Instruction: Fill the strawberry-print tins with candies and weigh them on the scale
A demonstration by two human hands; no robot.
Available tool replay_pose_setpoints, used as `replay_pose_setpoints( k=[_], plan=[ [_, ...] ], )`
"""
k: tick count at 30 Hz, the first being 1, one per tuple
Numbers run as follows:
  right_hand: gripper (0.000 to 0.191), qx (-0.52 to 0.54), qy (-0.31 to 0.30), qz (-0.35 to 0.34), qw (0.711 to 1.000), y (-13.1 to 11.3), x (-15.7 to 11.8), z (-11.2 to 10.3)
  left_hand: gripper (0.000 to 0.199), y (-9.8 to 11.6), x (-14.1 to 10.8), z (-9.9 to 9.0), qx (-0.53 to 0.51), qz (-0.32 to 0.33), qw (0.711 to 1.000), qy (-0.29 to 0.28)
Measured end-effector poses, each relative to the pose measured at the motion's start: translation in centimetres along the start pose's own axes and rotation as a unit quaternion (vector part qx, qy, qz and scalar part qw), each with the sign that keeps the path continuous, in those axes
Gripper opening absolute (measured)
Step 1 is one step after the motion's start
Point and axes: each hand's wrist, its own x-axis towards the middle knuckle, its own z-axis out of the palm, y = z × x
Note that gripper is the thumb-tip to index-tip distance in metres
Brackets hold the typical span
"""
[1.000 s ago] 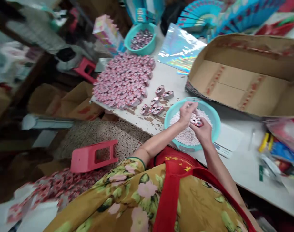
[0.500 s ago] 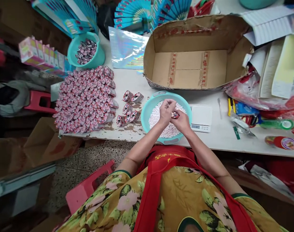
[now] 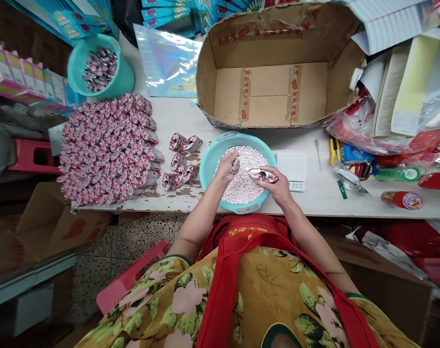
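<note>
The right hand (image 3: 278,187) pinches a small oval container with red-and-white printed sides (image 3: 263,175) between thumb and fingers, above the right side of a round turquoise plastic bowl (image 3: 208,166) of small white pieces (image 3: 247,191). Its opening faces up; its long axis runs nearly left to right, the right end slightly nearer the body. Over the bowl's left side, the left hand's (image 3: 227,166) fingers curl together. Red Chinese characters mark the tape (image 3: 245,96) in the brown cardboard box (image 3: 270,111), and yellow ones the red apron (image 3: 256,223); they seem too small to read reliably.
</note>
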Motion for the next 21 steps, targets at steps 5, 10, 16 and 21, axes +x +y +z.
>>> replay_pose_setpoints(
  k=[5, 10, 16, 21],
  plan=[
    [0.05, -0.058, -0.018, -0.038, 0.997, 0.5, 0.7, 1.7, 0.044, -0.2, -1.9, 1.5, -0.12, 0.141, 0.978, 0.096],
    [0.043, -0.121, -0.011, -0.041, 0.992, 0.4, 1.5, 4.0, 0.047, -2.3, -2.0, 3.2, 0.0, 0.282, 0.951, 0.124],
    [0.029, -0.181, 0.021, -0.009, 0.983, 0.5, 2.2, 5.1, 0.048, -3.2, -3.0, 3.6, 0.032, 0.275, 0.959, 0.053],
    [0.048, -0.057, -0.022, 0.021, 0.998, -0.3, 0.9, 3.0, 0.046, -1.6, -1.3, 0.6, 0.043, 0.238, 0.97, 0.036]
  ],
)
